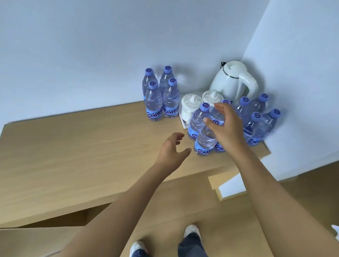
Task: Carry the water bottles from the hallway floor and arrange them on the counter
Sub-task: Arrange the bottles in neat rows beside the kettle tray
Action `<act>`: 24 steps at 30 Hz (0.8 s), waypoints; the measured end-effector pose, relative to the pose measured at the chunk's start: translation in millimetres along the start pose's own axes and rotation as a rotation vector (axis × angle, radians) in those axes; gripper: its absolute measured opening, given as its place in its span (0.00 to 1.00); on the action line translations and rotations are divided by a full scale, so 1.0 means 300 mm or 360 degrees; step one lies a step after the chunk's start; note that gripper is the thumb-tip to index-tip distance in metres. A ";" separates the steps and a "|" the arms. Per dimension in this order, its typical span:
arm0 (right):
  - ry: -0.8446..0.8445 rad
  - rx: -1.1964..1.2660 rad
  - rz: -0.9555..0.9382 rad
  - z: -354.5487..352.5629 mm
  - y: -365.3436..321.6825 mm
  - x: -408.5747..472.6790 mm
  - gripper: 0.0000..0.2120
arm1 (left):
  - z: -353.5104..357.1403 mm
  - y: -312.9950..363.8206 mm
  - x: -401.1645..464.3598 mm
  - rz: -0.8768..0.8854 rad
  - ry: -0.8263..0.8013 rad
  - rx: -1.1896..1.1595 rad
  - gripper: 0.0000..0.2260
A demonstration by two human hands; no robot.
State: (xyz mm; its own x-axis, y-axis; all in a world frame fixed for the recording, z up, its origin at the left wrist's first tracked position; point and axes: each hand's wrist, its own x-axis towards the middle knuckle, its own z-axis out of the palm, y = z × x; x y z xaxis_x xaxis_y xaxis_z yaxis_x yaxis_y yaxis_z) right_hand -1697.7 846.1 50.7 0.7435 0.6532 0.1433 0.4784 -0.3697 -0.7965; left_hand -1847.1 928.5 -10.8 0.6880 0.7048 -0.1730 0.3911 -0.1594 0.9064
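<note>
i see the wooden counter (65,146) running to the white wall corner, the white electric kettle (232,81) at the back and two white lidded cups (190,107) before it. four water bottles (154,105) stand left of the cups, more bottles (264,125) crowd the right. my right hand (224,126) curls over the cap of the front bottle (205,142); my left hand (172,148) hovers beside it, fingers loosely spread, holding nothing
</note>
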 end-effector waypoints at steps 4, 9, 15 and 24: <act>-0.0163 -0.0059 -0.0015 -0.036 0.084 0.042 0.22 | 0.111 0.024 0.030 -0.0082 0.0052 0.0006 0.22; -0.0406 -0.0059 -0.0003 -0.037 0.165 0.080 0.24 | 0.217 0.023 0.058 -0.0208 0.0104 0.0007 0.24; -0.0526 -0.0071 -0.0008 -0.009 0.217 0.106 0.22 | 0.279 0.003 0.095 -0.0280 0.0109 0.0024 0.28; -0.0535 0.0056 0.0094 0.030 0.251 0.128 0.16 | 0.288 -0.058 0.153 -0.0366 0.0030 0.0022 0.31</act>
State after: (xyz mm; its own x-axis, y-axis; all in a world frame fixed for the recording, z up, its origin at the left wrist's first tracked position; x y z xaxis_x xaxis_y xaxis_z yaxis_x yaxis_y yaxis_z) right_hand -1637.4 849.4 -9.2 0.5709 0.8149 -0.1005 0.4186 -0.3942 -0.8182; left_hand -1769.6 903.9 -67.8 0.5685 0.7363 -0.3670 0.5446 -0.0025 0.8387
